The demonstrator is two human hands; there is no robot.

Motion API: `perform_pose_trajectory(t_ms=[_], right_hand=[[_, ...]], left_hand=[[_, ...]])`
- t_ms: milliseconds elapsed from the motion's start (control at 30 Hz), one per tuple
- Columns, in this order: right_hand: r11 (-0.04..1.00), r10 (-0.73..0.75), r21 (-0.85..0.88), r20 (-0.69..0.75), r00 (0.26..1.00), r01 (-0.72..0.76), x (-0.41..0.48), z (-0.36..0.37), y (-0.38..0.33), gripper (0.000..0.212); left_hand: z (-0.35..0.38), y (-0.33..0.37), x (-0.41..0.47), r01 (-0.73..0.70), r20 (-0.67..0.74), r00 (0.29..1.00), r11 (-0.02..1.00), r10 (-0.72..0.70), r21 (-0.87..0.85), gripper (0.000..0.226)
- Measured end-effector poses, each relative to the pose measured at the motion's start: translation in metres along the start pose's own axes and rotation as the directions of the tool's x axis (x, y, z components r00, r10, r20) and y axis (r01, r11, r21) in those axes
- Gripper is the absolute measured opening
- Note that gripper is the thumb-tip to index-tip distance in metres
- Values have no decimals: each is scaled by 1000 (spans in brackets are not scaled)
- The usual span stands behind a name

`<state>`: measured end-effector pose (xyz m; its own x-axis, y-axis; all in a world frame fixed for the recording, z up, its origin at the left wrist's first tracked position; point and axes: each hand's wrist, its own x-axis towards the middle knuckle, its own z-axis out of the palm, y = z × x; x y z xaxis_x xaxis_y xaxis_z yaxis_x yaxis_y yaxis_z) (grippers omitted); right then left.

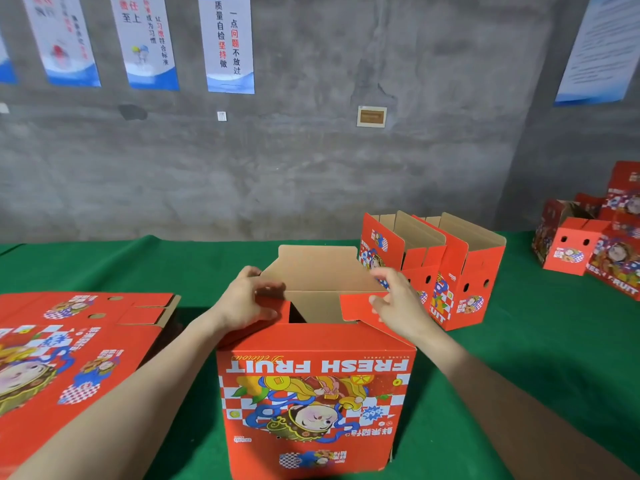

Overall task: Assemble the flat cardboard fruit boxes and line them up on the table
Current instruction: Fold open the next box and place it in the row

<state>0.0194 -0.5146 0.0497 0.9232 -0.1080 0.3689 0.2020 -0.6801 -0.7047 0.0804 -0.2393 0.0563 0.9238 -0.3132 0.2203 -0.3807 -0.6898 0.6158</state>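
Gripping end flaps of the upended box [313,393] | left hand [242,301], right hand [398,299] (one flap each) | two open boxes [465,271] behind

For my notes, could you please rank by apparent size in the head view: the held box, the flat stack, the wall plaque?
Held box, flat stack: close, stack cropped, unranked.
Wall plaque: smallest, but farthest.

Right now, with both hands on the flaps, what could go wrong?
1. The left hand grips the left flap and the right hand pinches the right flap; pressed unevenly, one might crease or tear.
2. Nothing steadies the box lower down, so it may slide or tip on the cloth.
3. The finished boxes stand close behind the right hand; a wide swing could knock them.
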Motion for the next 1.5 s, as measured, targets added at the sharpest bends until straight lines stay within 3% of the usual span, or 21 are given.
perform_pose_trajectory(t_ms=[67, 167, 233, 267, 367, 467, 567, 667, 833, 1133, 1267, 1400, 1500], right_hand=[[985, 129, 116, 14, 992, -130, 8, 1, -5, 55], [905, 275, 291, 156, 949, -310, 18, -2, -9, 47], [905, 313, 227, 221, 924, -360, 20, -5, -11, 56], [937, 298, 117, 224, 928, -329, 19, -4, -12, 54], [969, 114, -239, 245, 963, -54, 17, 1, -9, 41], [931, 85, -362, 313, 946, 37, 16, 2, -10, 49], [908, 125, -417, 365, 923, 42, 17, -2, -7, 55], [940, 143, -342, 403, 904, 4, 18, -2, -4, 70], [857, 189, -514, 393, 900, 45, 16, 9, -5, 92], [759, 186, -648, 305, 934, 60, 10, 25, -9, 84], [781, 186, -623, 316, 930, 56, 9, 24, -4, 77], [888, 173, -460, 327, 929, -3, 13, 18, -4, 51], [949, 140, -310, 247, 959, -59, 17, 13, -2, 44]], left_hand=[[0, 1, -2, -18, -51, 999, 1000, 19, 21, 33], [1, 2, -3, 12, -140, 990, 1000, -10, 18, 17], [0, 1, -2, 95, -188, 977, 995, -101, -42, 16], [0, 0, -2, 127, -194, 970, 987, -144, -98, 13], [-1, -2, -3, 135, -99, 983, 975, -154, -176, 15], [1, -3, -6, 175, 146, 972, 982, -184, 73, 77], [2, 2, -3, 211, 188, 953, 967, -236, 144, 101], [3, 7, 4, 216, 180, 950, 953, -256, 214, 101], [9, 8, 6, 209, 135, 954, 915, -268, 344, 103], [15, 9, 0, 175, 51, 976, 902, -212, 394, 80], [14, 9, 1, 169, 68, 975, 910, -210, 378, 83], [6, 6, 4, 202, 153, 956, 942, -248, 268, 83], [5, 0, 4, 261, 68, 960, 954, -273, 145, 72]])
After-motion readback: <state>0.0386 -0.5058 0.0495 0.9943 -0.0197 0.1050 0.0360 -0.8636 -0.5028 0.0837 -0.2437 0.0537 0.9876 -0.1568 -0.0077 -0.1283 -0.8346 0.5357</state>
